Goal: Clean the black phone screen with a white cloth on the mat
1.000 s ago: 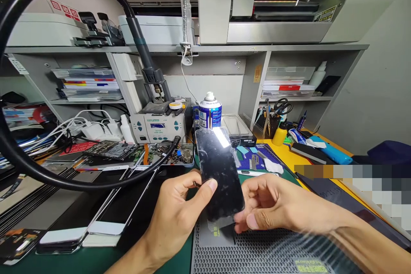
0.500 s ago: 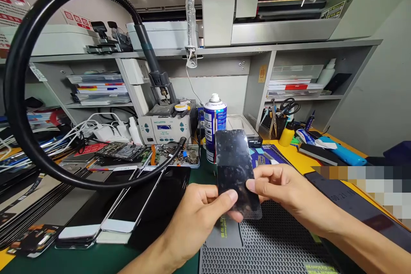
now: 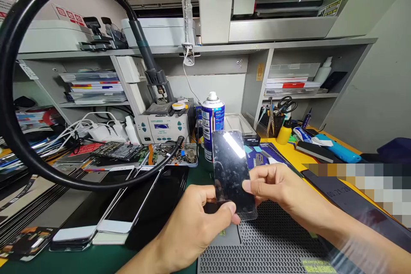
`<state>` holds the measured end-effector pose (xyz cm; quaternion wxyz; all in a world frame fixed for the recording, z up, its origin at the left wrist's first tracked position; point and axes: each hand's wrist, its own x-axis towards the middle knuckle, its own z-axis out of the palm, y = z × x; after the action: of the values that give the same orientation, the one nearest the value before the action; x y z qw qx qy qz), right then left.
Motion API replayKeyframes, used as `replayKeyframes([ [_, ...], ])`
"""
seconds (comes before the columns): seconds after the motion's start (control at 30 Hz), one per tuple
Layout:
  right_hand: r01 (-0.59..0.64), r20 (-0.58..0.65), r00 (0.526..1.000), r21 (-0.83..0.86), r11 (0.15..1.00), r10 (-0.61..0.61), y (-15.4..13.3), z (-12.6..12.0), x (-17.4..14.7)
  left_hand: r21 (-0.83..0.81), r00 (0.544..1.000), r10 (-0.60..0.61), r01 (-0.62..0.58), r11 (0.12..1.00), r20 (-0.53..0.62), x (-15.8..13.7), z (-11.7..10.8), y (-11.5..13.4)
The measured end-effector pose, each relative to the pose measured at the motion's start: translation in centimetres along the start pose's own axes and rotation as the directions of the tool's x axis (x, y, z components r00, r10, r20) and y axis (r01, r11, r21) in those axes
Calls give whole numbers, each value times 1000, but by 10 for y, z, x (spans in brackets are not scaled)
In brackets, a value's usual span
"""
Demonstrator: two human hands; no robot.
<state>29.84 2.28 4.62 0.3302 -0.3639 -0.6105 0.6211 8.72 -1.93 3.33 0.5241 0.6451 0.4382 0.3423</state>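
A dark phone screen [image 3: 229, 167] with spots and smudges on its glossy face is held up, tilted, above the grey perforated mat [image 3: 257, 248]. My left hand [image 3: 201, 218] is closed on its lower left part, thumb across the front and fingers behind. At the lower right edge, my right hand [image 3: 271, 186] pinches it between thumb and fingers. A bright streak of light reflects off the upper part of the screen. Just behind it stands a blue and white spray can [image 3: 212, 115].
A black hose [image 3: 8, 107] loops over the left side from a hot air station [image 3: 165, 127]. Several phone screens [image 3: 128, 209] lie on the left, near a tray of circuit boards [image 3: 189, 157]. At right are a yellow bottle [image 3: 284, 132] and a dark phone [image 3: 346, 192].
The reflection on the screen has grown brighter as its tilt changed slightly. Both hands keep their hold. The whole view has shifted a little.
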Motion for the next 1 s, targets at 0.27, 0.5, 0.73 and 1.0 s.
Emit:
replayKeyframes([
  [0.27,4,-10,1000,0,1000,-4,-1,-4,-1,-57,997,48,-45,997,56,-2,-2,7],
  [0.5,11,35,999,2,1000,-11,1,-1,-3,-215,995,16,-38,976,-103,3,-3,0],
  [0.73,-15,79,997,98,995,7,10,11,-5,-92,973,45,-67,993,-228,4,-1,-5],
  [1.0,70,89,993,42,997,-73,19,10,-12,-28,962,24,-32,999,-272,3,2,-11],
])
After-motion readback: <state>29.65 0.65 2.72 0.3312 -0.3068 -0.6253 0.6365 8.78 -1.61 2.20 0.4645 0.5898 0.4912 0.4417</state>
